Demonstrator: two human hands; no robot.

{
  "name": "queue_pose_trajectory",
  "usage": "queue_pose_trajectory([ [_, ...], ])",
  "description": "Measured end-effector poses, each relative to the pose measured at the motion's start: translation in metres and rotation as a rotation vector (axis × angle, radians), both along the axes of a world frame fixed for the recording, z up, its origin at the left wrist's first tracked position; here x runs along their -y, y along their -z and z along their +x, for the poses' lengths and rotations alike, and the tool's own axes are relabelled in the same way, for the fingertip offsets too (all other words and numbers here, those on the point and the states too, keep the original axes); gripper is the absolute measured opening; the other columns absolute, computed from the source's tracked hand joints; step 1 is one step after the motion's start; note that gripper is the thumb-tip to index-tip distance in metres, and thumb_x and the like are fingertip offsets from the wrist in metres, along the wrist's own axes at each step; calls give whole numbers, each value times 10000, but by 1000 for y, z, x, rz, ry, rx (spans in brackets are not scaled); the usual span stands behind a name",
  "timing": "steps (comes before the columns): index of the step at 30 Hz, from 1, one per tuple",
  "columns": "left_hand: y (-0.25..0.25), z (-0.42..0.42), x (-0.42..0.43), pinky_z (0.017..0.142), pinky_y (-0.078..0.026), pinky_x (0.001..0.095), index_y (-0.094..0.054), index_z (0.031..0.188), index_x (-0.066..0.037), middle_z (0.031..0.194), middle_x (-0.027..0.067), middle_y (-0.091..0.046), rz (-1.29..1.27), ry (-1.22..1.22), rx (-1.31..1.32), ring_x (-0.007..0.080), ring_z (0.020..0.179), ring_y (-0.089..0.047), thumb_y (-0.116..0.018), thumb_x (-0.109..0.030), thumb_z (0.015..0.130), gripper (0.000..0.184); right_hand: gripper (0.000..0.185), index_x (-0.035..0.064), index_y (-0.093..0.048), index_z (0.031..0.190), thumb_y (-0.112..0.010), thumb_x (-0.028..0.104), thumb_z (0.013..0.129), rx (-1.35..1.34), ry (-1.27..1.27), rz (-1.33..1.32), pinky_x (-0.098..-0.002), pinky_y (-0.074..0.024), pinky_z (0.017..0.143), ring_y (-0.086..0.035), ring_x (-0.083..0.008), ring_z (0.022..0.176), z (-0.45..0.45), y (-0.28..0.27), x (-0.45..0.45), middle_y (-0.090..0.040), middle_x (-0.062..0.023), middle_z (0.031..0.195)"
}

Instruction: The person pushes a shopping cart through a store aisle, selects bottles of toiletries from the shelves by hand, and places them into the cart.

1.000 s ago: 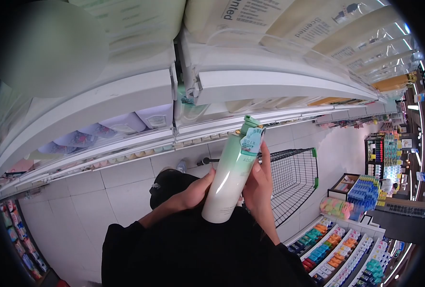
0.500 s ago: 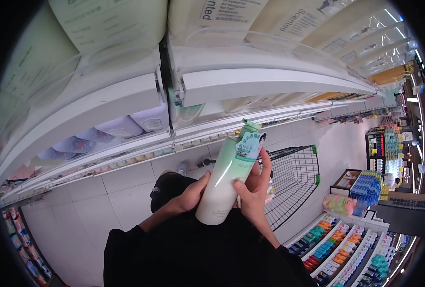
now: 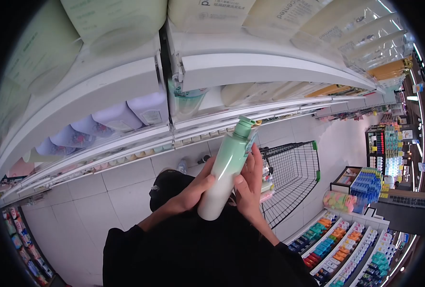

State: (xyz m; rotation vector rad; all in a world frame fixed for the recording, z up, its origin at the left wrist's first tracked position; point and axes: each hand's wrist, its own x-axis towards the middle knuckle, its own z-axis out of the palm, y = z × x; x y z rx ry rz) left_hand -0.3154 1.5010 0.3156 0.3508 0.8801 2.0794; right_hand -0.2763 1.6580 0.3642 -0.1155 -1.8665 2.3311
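A pump bottle [image 3: 223, 174], green at the top and fading to white at the base, is held tilted in front of my body. My left hand [image 3: 196, 189] wraps its lower left side, with the thumb on the front. My right hand [image 3: 249, 186] grips the right side, fingers reaching behind it. The green pump cap [image 3: 244, 125] points up and away from me. A hanging tag [image 3: 252, 138] at the neck is seen nearly edge-on, so its print cannot be read.
White shelves [image 3: 270, 67] with large pale bottles rise ahead of me. Lilac bottles [image 3: 119, 115] stand on a lower shelf. A black wire shopping cart [image 3: 291, 174] with some goods is on the tiled floor [image 3: 85, 215] to the right. Display racks [image 3: 339, 248] stand at lower right.
Both hands have turned the bottle about its length, so the round label and front print have swung to the right, out of sight. The bottle has shifted slightly left.
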Motion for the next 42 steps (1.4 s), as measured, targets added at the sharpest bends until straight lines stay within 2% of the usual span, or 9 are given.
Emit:
queue_pose_trajectory([
  [7, -38, -4, 12, 1063, -410, 389, -249, 1562, -76, 1396, 168, -448, -391, -141, -569, 267, 1264, -490, -573, -161, 996, 657, 826, 67, -225, 1536, -597, 502, 939, 180, 2, -562, -475, -366, 1102, -440, -322, 1340, 8, 21, -10, -389, -178, 1487],
  [13, -54, -4, 11, 858, -526, 335, -365, 1522, -83, 1219, 135, -512, -441, -98, -492, 206, 1074, -572, -601, -142, 972, 601, 830, 5, -297, 1507, -396, 629, 969, 170, -78, -648, -499, -419, 1079, -491, -371, 1309, 4, 17, -18, -416, -230, 1483],
  [21, -43, 0, 13, 874, -513, 330, -396, 1507, -83, 1220, 127, -535, -418, -108, -466, 189, 1064, -575, -606, -129, 966, 582, 754, 11, -364, 1469, -336, 596, 994, 163, -101, -839, -497, -513, 976, -576, -378, 1199, 6, 18, -18, -466, -249, 1422],
  [27, -35, 5, 3, 984, -453, 364, -289, 1540, -69, 1334, 134, -504, -366, -99, -432, 206, 1166, -533, -676, -194, 924, 738, 782, 40, -324, 1501, -366, 624, 983, 176, 45, -610, -490, -417, 1078, -490, -342, 1305, 15, 16, -14, -430, -210, 1465],
  [30, -23, 3, -3, 1029, -416, 368, -217, 1549, -56, 1366, 144, -484, -292, -80, -320, 207, 1231, -493, -707, -205, 894, 831, 820, 49, -261, 1546, -584, 504, 945, -20, 53, -477, -462, -335, 1132, -219, -297, 1479, 18, -1, -3, -152, -164, 1619],
  [31, -21, 2, -3, 1044, -400, 364, -189, 1547, -45, 1372, 149, -477, -258, -35, -187, 202, 1258, -472, -714, -202, 883, 861, 820, 49, -261, 1546, -584, 504, 945, -23, 54, -488, -462, -335, 1132, -219, -297, 1479, 18, -4, -6, -152, -164, 1619],
  [33, -14, 6, 0, 999, -450, 377, -289, 1493, -5, 1325, 173, -511, -234, -83, -159, 239, 1196, -540, -655, -287, 914, 740, 730, 62, -307, 1534, -605, 395, 956, -16, -44, 125, -490, -330, 1131, -226, -311, 1476, 21, -11, -16, -152, -169, 1615],
  [36, -2, 9, 5, 829, -535, 435, -422, 1388, 31, 1185, 211, -573, 134, 191, 191, 302, 939, -639, -428, -593, 939, 769, 559, 47, -461, 1437, -636, 231, 939, -27, -8, 137, -459, -388, 1083, -345, -294, 1402, 17, -8, -22, -195, -177, 1591],
  [42, 3, 5, 4, 789, -539, 414, -409, 1403, 14, 1118, 201, -576, 271, 244, 218, 283, 912, -634, -409, -666, 924, 832, 420, 27, -581, 1307, -663, 159, 917, -33, -18, 203, -375, -462, 980, -508, -221, 1213, 15, -4, -27, -275, -177, 1550],
])
